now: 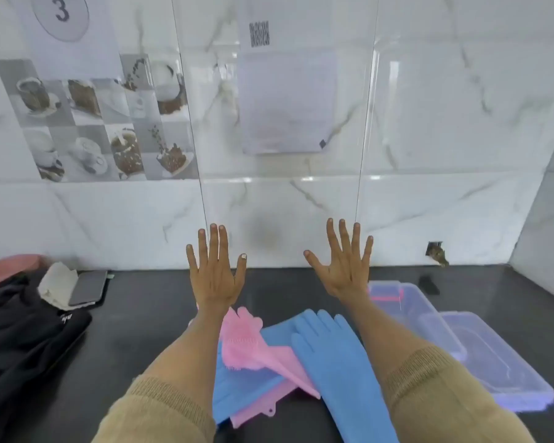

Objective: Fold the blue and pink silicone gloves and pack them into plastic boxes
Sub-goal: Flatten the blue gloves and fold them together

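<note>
Left hand point(216, 276) and right hand point(344, 270) raised above the counter, fingers spread (holding nothing).

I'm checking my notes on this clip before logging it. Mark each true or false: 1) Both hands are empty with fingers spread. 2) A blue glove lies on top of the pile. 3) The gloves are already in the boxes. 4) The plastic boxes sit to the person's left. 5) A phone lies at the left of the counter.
1) True: the left hand and right hand are open and hold nothing.
2) True: a blue glove lies over the pink glove.
3) False: the gloves lie on the counter.
4) False: the plastic boxes are to the right.
5) True: the phone.
</note>
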`<state>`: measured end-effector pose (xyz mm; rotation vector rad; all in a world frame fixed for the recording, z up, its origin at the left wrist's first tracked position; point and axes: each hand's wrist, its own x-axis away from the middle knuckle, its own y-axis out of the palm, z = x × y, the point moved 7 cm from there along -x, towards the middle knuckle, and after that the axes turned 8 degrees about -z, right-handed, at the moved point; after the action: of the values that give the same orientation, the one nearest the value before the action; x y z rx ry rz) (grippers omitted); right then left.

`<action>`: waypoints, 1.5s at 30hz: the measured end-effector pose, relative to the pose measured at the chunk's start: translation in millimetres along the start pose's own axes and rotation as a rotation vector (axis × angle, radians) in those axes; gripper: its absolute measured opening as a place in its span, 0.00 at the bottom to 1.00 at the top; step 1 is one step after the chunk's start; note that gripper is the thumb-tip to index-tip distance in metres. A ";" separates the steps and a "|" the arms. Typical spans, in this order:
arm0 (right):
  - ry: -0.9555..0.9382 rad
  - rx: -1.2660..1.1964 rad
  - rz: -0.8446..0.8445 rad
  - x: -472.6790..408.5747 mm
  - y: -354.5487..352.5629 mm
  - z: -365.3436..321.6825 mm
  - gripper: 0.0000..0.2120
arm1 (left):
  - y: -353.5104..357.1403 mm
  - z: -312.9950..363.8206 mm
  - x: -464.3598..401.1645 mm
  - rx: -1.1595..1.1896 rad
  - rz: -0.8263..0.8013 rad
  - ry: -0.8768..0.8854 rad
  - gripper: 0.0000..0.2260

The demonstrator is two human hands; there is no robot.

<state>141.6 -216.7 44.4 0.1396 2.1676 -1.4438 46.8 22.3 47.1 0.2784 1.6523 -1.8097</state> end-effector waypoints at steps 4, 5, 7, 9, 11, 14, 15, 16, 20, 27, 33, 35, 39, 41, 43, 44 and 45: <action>-0.001 0.021 -0.108 34.7 36.7 10.8 0.39 | 37.3 -12.1 37.8 -0.069 -0.113 -0.041 0.32; 0.002 0.007 -0.145 43.3 47.4 14.3 0.38 | 48.4 -15.1 47.9 -0.075 -0.140 -0.049 0.32; 0.021 -0.025 -0.238 61.0 68.0 21.9 0.38 | 68.3 -20.9 66.6 -0.092 -0.216 -0.075 0.31; 0.052 -0.048 -0.358 79.8 91.1 29.9 0.38 | 82.0 -24.1 82.0 -0.079 -0.281 -0.118 0.31; 0.087 -0.004 -0.510 105.4 116.9 38.5 0.37 | 92.6 -25.3 97.7 -0.062 -0.335 -0.152 0.31; 0.120 0.047 -0.578 128.1 133.6 47.2 0.34 | 103.8 -23.5 115.8 0.010 -0.358 -0.166 0.28; 0.127 0.043 -0.557 128.5 133.3 48.0 0.33 | 104.7 -23.7 118.8 0.047 -0.353 -0.183 0.28; 0.136 0.037 -0.546 128.1 132.5 48.2 0.33 | 104.9 -24.6 120.6 0.095 -0.356 -0.209 0.27; 0.268 -0.035 -0.470 127.9 128.7 53.8 0.37 | 104.4 -30.7 125.4 0.194 -0.377 -0.358 0.31; 0.411 -0.076 -0.339 127.7 119.1 58.7 0.45 | 101.4 -37.3 133.9 0.122 -0.433 -0.705 0.44; 0.470 0.007 -0.296 127.0 111.9 61.3 0.39 | 103.9 -45.5 131.3 0.267 -0.514 -0.852 0.36; 0.448 0.027 -0.285 124.8 110.4 59.9 0.33 | 103.2 -46.8 130.9 0.341 -0.531 -0.875 0.33; 0.436 0.022 -0.288 124.1 110.2 59.3 0.27 | 95.4 -42.5 131.0 0.378 -0.538 -0.960 0.34; 0.419 0.026 -0.298 122.4 111.9 55.8 0.26 | 92.9 -41.1 130.9 0.453 -0.524 -1.004 0.35; 0.397 0.019 -0.317 118.4 114.4 50.4 0.24 | 93.7 -43.2 131.3 0.580 -0.515 -1.038 0.34; 0.384 0.006 -0.334 115.9 116.6 47.3 0.23 | 95.2 -45.2 131.9 0.647 -0.518 -1.047 0.33; 0.373 -0.012 -0.356 113.5 119.2 44.5 0.22 | 96.5 -46.8 132.5 0.698 -0.527 -1.048 0.32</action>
<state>104.3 -228.0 -121.6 0.0189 2.6045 -1.7089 -9.1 25.4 -113.9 -0.7719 0.3424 -2.2512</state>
